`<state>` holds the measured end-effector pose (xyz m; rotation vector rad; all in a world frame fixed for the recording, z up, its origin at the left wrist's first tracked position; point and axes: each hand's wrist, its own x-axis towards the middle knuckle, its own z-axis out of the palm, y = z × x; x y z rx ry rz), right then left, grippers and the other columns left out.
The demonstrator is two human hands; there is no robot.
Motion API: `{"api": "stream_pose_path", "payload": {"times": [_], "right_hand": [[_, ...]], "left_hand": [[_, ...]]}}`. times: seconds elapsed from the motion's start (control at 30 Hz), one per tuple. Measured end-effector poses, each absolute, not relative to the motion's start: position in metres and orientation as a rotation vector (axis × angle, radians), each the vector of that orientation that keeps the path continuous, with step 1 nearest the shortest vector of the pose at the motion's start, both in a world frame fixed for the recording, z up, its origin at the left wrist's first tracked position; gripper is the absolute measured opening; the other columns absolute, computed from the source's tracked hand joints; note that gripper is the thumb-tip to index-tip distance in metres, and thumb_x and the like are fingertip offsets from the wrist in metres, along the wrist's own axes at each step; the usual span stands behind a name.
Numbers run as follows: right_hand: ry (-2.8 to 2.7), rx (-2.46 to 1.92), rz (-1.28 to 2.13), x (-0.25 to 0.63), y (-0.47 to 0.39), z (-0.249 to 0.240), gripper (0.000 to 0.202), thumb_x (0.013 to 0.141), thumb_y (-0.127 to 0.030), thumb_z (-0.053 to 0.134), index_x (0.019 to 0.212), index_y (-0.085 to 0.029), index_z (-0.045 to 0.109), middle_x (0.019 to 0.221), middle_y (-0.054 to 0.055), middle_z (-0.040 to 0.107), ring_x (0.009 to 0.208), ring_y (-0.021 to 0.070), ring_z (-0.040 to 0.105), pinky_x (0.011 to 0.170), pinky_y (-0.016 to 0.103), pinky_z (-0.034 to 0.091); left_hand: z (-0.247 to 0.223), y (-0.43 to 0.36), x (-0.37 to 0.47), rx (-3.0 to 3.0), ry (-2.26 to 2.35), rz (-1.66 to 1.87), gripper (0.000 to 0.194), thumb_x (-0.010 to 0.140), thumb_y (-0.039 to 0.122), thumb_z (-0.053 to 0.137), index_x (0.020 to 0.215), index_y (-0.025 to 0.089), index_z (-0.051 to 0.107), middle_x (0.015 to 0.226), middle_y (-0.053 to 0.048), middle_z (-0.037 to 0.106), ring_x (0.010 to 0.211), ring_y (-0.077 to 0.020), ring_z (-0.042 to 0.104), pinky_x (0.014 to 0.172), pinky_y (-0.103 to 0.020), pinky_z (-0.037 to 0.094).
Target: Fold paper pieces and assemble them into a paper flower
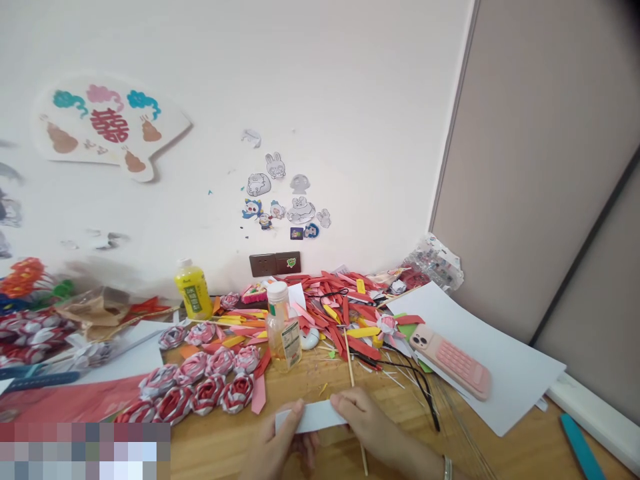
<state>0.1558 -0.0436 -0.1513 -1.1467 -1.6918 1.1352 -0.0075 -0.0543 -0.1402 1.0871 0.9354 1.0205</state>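
Observation:
A small white paper strip (320, 416) is stretched between my two hands above the wooden table, near its front edge. My left hand (283, 437) pinches the strip's left end, thumb on top. At the right end my right hand (357, 413) grips it between thumb and fingers. A thin wooden stick (349, 353) lies upright in view, passing behind my right hand. Rolled red, pink and white paper roses (207, 393) sit in rows to the left of my hands.
A clear bottle (283, 333) and a yellow bottle (193, 290) stand behind the roses. Folded red and pink strips (325, 300) are heaped by the wall. A pink phone (453, 362) rests on white paper (520, 373) at the right, beyond black cables (425, 383).

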Motion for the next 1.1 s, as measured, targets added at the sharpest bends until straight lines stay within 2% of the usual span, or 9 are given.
{"api": "stream_pose_path", "payload": {"times": [0.2,0.43,0.57,0.73,0.9,1.1], "right_hand": [[-1.875,-1.083,1.053,0.158,-0.046,-0.140,0.040,0.086,-0.036,0.033,0.051,-0.018,0.031,0.050,-0.005,0.030,0.048,0.0082,0.029,0.046,0.021,0.023],[-1.723,-1.112,1.069,0.163,-0.043,-0.143,0.045,0.087,-0.049,0.027,0.056,-0.018,0.035,0.056,-0.003,0.035,0.055,0.0102,0.035,0.051,0.022,0.027],[-1.809,-1.076,1.023,0.163,-0.042,-0.143,0.048,0.086,-0.053,0.027,0.055,-0.018,0.034,0.055,-0.003,0.033,0.053,0.0093,0.032,0.050,0.022,0.025],[-1.731,-1.076,1.075,0.165,-0.038,-0.141,0.050,0.085,-0.056,0.028,0.056,-0.017,0.040,0.055,-0.003,0.038,0.055,0.0100,0.037,0.052,0.022,0.028],[-1.697,-1.012,1.118,0.170,-0.033,-0.139,0.053,0.084,-0.058,0.029,0.054,-0.016,0.044,0.049,-0.004,0.036,0.046,0.0084,0.034,0.047,0.021,0.026],[-1.771,-1.081,0.977,0.166,-0.036,-0.140,0.047,0.086,-0.049,0.032,0.055,-0.015,0.044,0.052,-0.003,0.039,0.052,0.0092,0.039,0.051,0.020,0.029]], "left_hand": [[-0.134,-0.057,-0.010,1.091,0.932,0.998,0.042,0.071,0.054,0.053,0.057,0.015,0.059,0.048,-0.001,0.060,0.040,-0.0140,0.054,0.043,-0.024,0.042],[-0.142,-0.049,-0.011,0.935,0.836,0.820,0.058,0.063,0.069,0.047,0.056,0.013,0.060,0.049,-0.006,0.062,0.036,-0.0154,0.053,0.039,-0.027,0.042],[-0.142,-0.049,-0.011,0.948,0.866,0.935,0.050,0.068,0.061,0.051,0.055,0.013,0.059,0.049,-0.005,0.062,0.038,-0.0135,0.053,0.039,-0.024,0.042],[-0.146,-0.044,-0.014,0.967,0.854,0.954,0.049,0.068,0.060,0.053,0.053,0.014,0.057,0.046,-0.003,0.060,0.035,-0.0112,0.051,0.037,-0.022,0.040],[-0.155,-0.034,-0.018,0.906,0.853,1.021,0.045,0.064,0.059,0.058,0.055,0.014,0.056,0.045,-0.001,0.059,0.033,-0.0100,0.051,0.034,-0.020,0.039],[-0.156,-0.037,-0.015,0.896,0.802,0.992,0.044,0.072,0.055,0.051,0.057,0.014,0.055,0.046,-0.002,0.061,0.034,-0.0103,0.051,0.037,-0.021,0.040]]}}
